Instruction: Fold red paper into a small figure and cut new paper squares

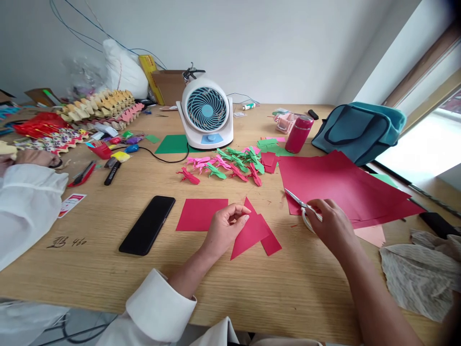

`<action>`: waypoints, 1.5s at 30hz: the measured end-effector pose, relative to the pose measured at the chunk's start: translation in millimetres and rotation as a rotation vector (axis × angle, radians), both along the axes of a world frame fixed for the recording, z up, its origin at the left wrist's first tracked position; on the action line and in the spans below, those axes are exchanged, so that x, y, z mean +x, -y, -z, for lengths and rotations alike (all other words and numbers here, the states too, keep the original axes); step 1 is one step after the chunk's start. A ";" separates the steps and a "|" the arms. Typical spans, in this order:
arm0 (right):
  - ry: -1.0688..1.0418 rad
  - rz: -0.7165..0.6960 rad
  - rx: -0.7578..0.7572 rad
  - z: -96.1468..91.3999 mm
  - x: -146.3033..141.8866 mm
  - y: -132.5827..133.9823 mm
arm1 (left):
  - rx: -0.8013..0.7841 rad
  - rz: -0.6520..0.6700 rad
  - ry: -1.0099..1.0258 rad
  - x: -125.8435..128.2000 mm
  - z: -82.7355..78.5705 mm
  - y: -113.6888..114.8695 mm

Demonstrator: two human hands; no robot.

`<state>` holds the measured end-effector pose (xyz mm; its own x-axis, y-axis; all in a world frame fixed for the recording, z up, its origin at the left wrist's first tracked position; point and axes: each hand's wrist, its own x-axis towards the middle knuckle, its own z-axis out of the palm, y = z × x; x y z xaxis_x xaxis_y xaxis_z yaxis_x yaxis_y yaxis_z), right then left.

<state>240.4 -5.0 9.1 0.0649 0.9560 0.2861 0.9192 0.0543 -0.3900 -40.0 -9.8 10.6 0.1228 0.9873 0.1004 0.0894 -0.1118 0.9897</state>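
Observation:
My left hand point(227, 225) is closed in a pinch, thumb against forefinger, over a red paper triangle point(248, 236). Whether its fingertips grip that paper or something tiny is hidden. Under the triangle's right side lies a narrow red paper strip point(272, 241), and a red paper rectangle point(198, 215) lies to the left, partly behind the hand. At the right, my right hand point(329, 223) has its fingers on the white handles of the scissors point(297, 199). Their blades point away to the left, near the corner of several large red paper sheets point(331, 185).
A black phone point(147, 225) lies left of my left hand. Beyond are folded green, pink and red paper figures point(230, 166), a white fan point(208, 113), a red flask point(299, 133) and a blue bag point(360, 129). A white sleeve point(30, 206) of another person reaches in from the left.

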 end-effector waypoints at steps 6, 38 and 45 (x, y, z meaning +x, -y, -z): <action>0.239 0.089 -0.210 15.4 26.1 -5.9 | 0.008 -0.033 -0.009 -4.8 -2.4 -3.1; -0.985 -0.586 -0.810 -13.2 -76.4 38.1 | -0.044 -0.078 0.102 -10.3 -4.6 -3.8; -0.952 -0.574 -0.800 -14.3 -78.3 38.2 | -0.029 -0.081 0.072 -9.5 -7.1 -2.8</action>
<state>162.2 -43.2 23.4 -0.5336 0.7968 -0.2835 0.2056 -0.2030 -0.9574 -49.5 -7.0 17.7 0.0356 0.9964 0.0771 0.0258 -0.0780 0.9966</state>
